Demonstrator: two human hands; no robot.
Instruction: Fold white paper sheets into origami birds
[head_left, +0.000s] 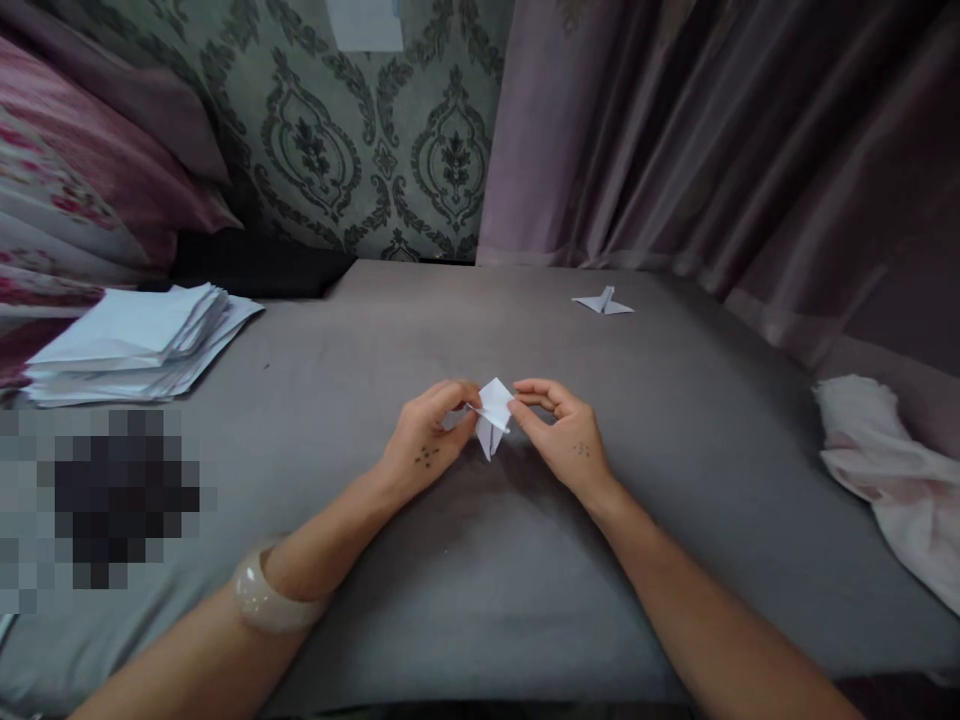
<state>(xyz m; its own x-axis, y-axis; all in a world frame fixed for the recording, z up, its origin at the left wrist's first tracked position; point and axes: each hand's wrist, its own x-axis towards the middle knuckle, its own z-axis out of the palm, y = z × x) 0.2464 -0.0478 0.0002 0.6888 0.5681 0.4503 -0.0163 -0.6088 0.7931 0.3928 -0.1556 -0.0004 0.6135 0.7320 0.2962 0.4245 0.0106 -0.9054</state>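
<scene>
A small white folded paper piece [496, 398], diamond-shaped at the top with narrow points below, is held up between both hands over the grey cloth surface. My left hand [429, 432] pinches its left edge between thumb and fingers. On the opposite edge, my right hand [564, 432] grips it the same way, thumb in front and fingers bent. Farther back to the right lies a finished-looking folded paper crane [604, 301] with its wings spread, touched by neither hand.
A stack of white paper sheets [127, 335] lies at the left, with a black flat item [259, 262] behind it. Purple curtains [622, 130] hang along the back right. A pale crumpled cloth [885, 470] is at the right edge. A blurred patch covers the lower left.
</scene>
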